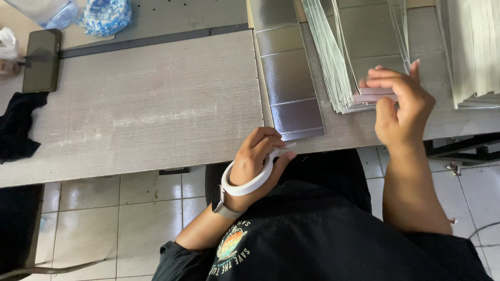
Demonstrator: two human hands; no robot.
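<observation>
Left hand (pixel 259 156): curled closed around a white tape roll (pixel 249 183), worn over the wrist like a bangle, probably to keep it within reach while the fingers work its edge.
Tape end: a short white tab pinched by the left fingertips (pixel 275 141), pointing away from the body toward the silver strip just beyond.
Silver strip (pixel 288 78): long, glossy, creased into panels, lying flat on the tabletop (pixel 146 104), near end just past the left fingertips; apparently laid lengthwise for easy access.
Right hand (pixel 398 106): raised off the surface, fingers bent and half closed, tips on a pale pinkish sheet (pixel 376 94) at the near edge of a stack; grip blurred, so cannot tell how firm.
Fanned stack (pixel 333 62): thin silvery sheets, spread to the left of and beyond the right hand, edges staggered, likely so single sheets peel off easily.
Second pile (pixel 474 52): pale sheets, to the right of the right hand, well beyond its reach line.
Watch (pixel 221 204): on the left wrist, just behind the tape roll.
Far left of the left hand: dark phone (pixel 40 60) flat, black cloth (pixel 18 127) draped over the tabletop edge, blue patterned bag (pixel 105 15) well apart.
</observation>
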